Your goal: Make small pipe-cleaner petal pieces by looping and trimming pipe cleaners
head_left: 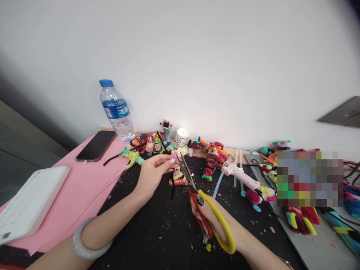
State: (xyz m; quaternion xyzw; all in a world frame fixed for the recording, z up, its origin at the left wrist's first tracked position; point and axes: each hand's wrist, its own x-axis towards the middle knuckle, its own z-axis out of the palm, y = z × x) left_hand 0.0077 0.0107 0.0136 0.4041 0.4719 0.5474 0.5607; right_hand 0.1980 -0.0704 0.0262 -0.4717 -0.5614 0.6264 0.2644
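Observation:
My left hand (153,170) pinches a small pink fuzzy piece (174,156), apparently pipe cleaner, between thumb and fingers. Wrapped in my right hand (212,213) are the handles of a pair of scissors (216,215), one loop yellow and the other red. The blades are spread a little and point up and away, with their tips right beside the pink piece. Whether they touch it I cannot tell. Under the blades lie a small red packet (180,182) and a pink-and-yellow fuzzy bit (178,173).
Behind my hands are a white paper cup (181,137) and several pipe-cleaner figures (213,161). Rightward lies a pale glue gun (243,178) with a cord. On pink paper (81,180) at left are a phone (95,145), a white device (36,200) and a water bottle (116,112). Scraps litter the black mat (140,232).

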